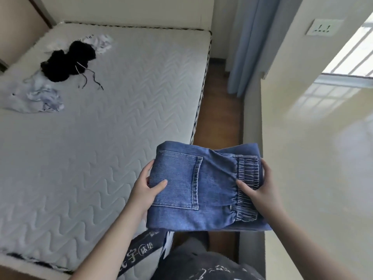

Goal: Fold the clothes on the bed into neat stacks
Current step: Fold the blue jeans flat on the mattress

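Observation:
A folded pair of blue jeans (pixel 201 186) is held in the air over the bed's right front corner, back pocket and elastic waistband facing up. My left hand (pixel 145 188) grips its left edge, thumb on top. My right hand (pixel 260 188) grips the waistband side, thumb pressed on the elastic. On the white quilted mattress (pixel 113 122) at the far left lie a crumpled black garment (pixel 66 61) with loose drawstrings, a pale blue patterned garment (pixel 40 98) and another light garment (pixel 99 42) behind the black one.
A strip of wooden floor (pixel 218 110) runs between the bed and a cream ledge (pixel 314 158) on the right. Blue curtains (pixel 248 47) hang at the far end. A wall socket (pixel 323 27) sits above the ledge, beside a window (pixel 355 53).

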A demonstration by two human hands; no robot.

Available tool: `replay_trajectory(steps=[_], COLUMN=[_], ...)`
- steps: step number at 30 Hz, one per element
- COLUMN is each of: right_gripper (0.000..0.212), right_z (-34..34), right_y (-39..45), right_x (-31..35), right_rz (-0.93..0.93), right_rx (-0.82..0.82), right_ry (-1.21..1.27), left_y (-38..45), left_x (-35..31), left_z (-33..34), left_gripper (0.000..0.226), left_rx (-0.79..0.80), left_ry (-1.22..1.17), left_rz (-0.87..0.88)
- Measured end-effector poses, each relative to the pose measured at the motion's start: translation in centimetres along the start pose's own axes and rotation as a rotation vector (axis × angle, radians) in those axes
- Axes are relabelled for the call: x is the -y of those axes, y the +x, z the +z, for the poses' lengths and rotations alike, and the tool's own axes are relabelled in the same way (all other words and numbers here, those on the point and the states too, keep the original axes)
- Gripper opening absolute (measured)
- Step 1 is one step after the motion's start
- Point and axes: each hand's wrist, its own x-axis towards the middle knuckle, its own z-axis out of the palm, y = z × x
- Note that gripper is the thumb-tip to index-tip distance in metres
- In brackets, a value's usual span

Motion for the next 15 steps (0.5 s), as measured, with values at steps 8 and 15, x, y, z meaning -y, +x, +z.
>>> replay_trajectory(steps=[8, 15], right_gripper=[0.096, 0.093], right_z=[2.7, 3.3], right_y=[12.8, 20.8], right_x=[5.0, 8.4], right_rz=[-0.032, -0.033], right_rx=[0.046, 0.049], right_ry=[-0.086, -0.119], left_y=[10.4, 17.9], left_x=[-3.5, -6.8], left_z=[-0.6, 0.5], left_gripper=[0.076, 0.074], left_rx=[-0.042, -0.055], left_ry=[-0.065, -0.065], left_rz=[-0.048, -0.025])
